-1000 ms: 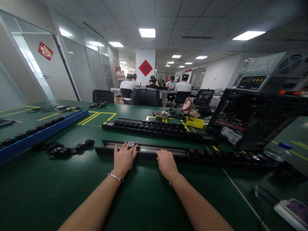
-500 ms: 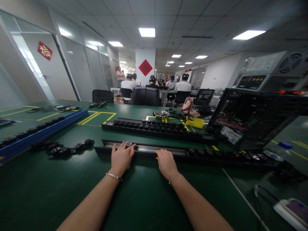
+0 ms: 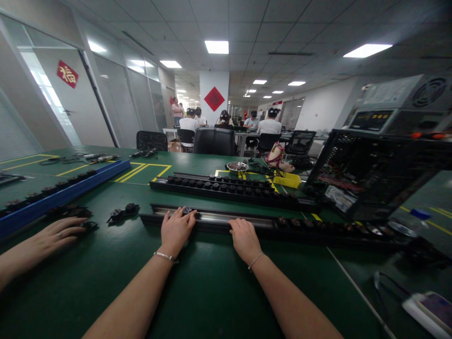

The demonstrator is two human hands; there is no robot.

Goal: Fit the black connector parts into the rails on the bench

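A long black rail (image 3: pixel 215 221) with a shiny metal channel lies across the table in front of me. My left hand (image 3: pixel 177 228) is at its left part, thumb and fingers closed around a small black part (image 3: pixel 187 210) sitting in the channel. The part's lower side is hidden by my fingers. Farther right, my right hand (image 3: pixel 244 238) curls its fingers over the rail's front edge. Between the two hands the channel shows bare metal. Right of my right hand, several black parts (image 3: pixel 295 222) sit in a row along the rail.
Another person's hand (image 3: pixel 52 240) reaches in from the left over loose black parts (image 3: pixel 123 213). A blue rail (image 3: pixel 76 189) lies behind it. Beyond mine are filled black rails (image 3: pixel 219 189), a metal bowl (image 3: pixel 237 167) and a yellow box (image 3: pixel 286 180). An open computer case (image 3: pixel 367 174) stands right.
Another person's hand has come in from the left onto the loose black parts. My left hand has shifted slightly left along the rail with the small part; my right hand stays put.
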